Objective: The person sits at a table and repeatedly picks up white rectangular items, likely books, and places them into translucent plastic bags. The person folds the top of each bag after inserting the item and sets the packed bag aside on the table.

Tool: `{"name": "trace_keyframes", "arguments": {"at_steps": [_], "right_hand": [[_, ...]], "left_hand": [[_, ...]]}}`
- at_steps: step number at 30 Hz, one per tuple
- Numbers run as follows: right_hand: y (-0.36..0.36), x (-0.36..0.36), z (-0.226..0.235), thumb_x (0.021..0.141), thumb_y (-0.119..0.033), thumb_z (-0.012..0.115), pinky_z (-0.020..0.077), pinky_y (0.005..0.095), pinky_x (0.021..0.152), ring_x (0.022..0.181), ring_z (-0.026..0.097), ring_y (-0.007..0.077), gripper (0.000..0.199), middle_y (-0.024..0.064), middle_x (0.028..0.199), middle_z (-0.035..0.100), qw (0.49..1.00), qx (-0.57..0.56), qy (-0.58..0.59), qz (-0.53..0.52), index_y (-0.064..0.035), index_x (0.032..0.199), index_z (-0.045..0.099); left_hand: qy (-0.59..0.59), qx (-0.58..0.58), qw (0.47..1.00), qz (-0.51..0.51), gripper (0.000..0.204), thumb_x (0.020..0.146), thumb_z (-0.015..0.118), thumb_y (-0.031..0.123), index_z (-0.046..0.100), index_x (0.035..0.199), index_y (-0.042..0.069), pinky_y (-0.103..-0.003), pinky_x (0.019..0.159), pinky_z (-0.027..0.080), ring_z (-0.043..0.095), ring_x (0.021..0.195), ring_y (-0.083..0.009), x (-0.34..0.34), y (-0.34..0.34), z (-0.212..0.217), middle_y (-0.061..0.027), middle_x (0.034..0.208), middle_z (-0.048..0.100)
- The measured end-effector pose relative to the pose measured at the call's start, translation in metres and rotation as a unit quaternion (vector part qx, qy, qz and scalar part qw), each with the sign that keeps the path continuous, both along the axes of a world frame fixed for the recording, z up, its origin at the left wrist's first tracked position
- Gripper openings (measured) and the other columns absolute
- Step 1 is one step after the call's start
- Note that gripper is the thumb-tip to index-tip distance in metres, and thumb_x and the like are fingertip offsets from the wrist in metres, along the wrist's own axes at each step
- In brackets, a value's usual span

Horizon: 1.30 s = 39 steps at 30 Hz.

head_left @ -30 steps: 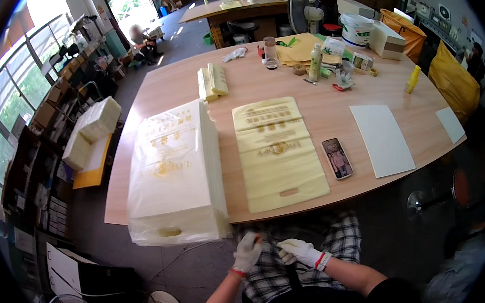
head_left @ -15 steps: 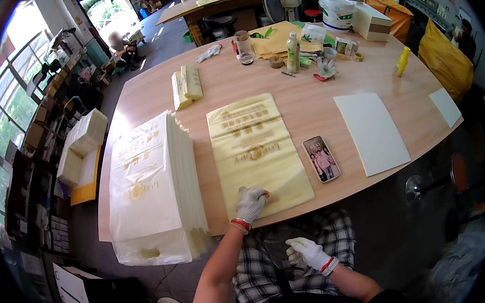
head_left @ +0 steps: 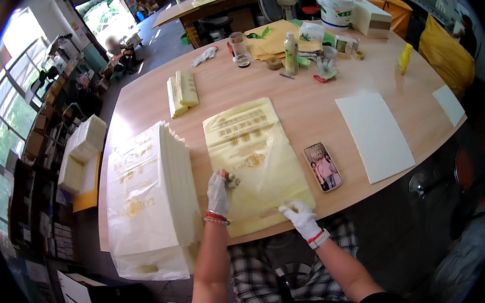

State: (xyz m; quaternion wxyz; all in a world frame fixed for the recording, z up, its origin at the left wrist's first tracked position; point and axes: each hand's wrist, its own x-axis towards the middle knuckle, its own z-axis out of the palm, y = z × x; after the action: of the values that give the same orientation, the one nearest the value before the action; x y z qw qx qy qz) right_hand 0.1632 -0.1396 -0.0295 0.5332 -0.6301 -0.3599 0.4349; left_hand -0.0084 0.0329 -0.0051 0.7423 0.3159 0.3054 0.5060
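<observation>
A flat pile of pale yellow plastic bags (head_left: 274,186) with gold print lies in front of me. Over its left edge is my left hand (head_left: 219,192), in a white glove with some fingertips bare. Its fingers are curled inward; whether film is caught in them is hidden. At the near right edge, my gloved right hand (head_left: 300,216) pinches the top bag's border between thumb and fingers. Creases run across the film from there. Left of the pile, a thick stack of whitish printed plastic bags (head_left: 141,199) overhangs the table's near edge.
Right of the pile lie a phone (head_left: 322,167) and a white board (head_left: 375,138). Folded yellow bags (head_left: 183,93) rest farther back. A bottle (head_left: 291,53), tape, gloves and a white bucket (head_left: 335,12) crowd the far side. A yellow bottle (head_left: 404,59) stands at right.
My left hand has moved away from me and left, from the near edge to the pile's left side. My right hand has risen from my lap to the bag's near right edge.
</observation>
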Motion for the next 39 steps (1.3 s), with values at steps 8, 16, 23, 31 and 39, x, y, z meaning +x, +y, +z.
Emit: {"name": "trace_keyframes", "arguments": {"at_steps": [8, 16, 23, 31, 39], "right_hand": [[0.059, -0.029, 0.054, 0.075, -0.012, 0.066, 0.0456, 0.0461, 0.076, 0.081, 0.056, 0.0345, 0.026, 0.0137, 0.086, 0.057, 0.902, 0.34, -0.265, -0.033, 0.0008, 0.093, 0.053], [0.031, -0.026, 0.004, 0.081, -0.023, 0.059, 0.0451, 0.0406, 0.075, 0.081, 0.056, 0.0326, 0.025, 0.0163, 0.085, 0.058, 0.866, 0.156, -0.448, 0.156, -0.0012, 0.092, 0.053], [-0.061, 0.094, 0.089, 0.085, -0.015, 0.062, 0.0457, 0.0304, 0.083, 0.096, 0.057, 0.0196, 0.028, 0.0123, 0.099, 0.061, 0.983, 0.084, 0.115, 0.118, -0.0028, 0.109, 0.056], [-0.077, 0.27, -0.043, 0.083, -0.031, 0.055, 0.0359, 0.0464, 0.095, 0.114, 0.044, 0.0334, 0.042, 0.0143, 0.121, 0.05, 0.743, -0.011, -0.658, -0.123, -0.0035, 0.114, 0.052], [-0.158, 0.296, -0.04, 0.078, -0.024, 0.062, 0.0436, 0.0416, 0.088, 0.106, 0.053, 0.0319, 0.031, 0.0126, 0.112, 0.057, 0.719, 0.038, -0.689, -0.088, -0.0074, 0.104, 0.057]], "left_hand": [[0.267, 0.086, 0.954, -0.106, 0.028, 0.088, 0.053, 0.01, 0.048, 0.114, 0.003, -0.019, 0.051, 0.036, 0.042, 0.057, -0.0045, 0.043, -0.016, 0.057, -0.0059, 0.085, 0.065], [0.412, 0.235, 0.879, -0.047, 0.036, 0.082, 0.058, 0.005, 0.047, 0.116, -0.002, -0.023, 0.061, 0.046, 0.056, 0.063, -0.0087, 0.039, -0.064, 0.141, -0.0067, 0.086, 0.068], [0.566, 0.431, 0.702, 0.035, 0.051, 0.07, 0.07, 0.003, 0.048, 0.116, 0.0, -0.034, 0.069, 0.048, 0.06, 0.078, -0.0237, 0.022, -0.102, 0.11, -0.011, 0.091, 0.062], [0.602, 0.47, 0.623, 0.172, 0.051, 0.065, 0.07, 0.002, 0.052, 0.112, 0.007, -0.037, 0.085, 0.047, 0.056, 0.103, -0.0345, 0.003, -0.159, 0.135, -0.0139, 0.108, 0.058], [0.476, 0.5, 0.712, -0.126, 0.01, 0.077, 0.064, 0.006, 0.064, 0.084, 0.012, -0.032, 0.07, 0.051, 0.064, 0.078, -0.0232, 0.066, -0.219, 0.101, -0.0084, 0.086, 0.066]]}}
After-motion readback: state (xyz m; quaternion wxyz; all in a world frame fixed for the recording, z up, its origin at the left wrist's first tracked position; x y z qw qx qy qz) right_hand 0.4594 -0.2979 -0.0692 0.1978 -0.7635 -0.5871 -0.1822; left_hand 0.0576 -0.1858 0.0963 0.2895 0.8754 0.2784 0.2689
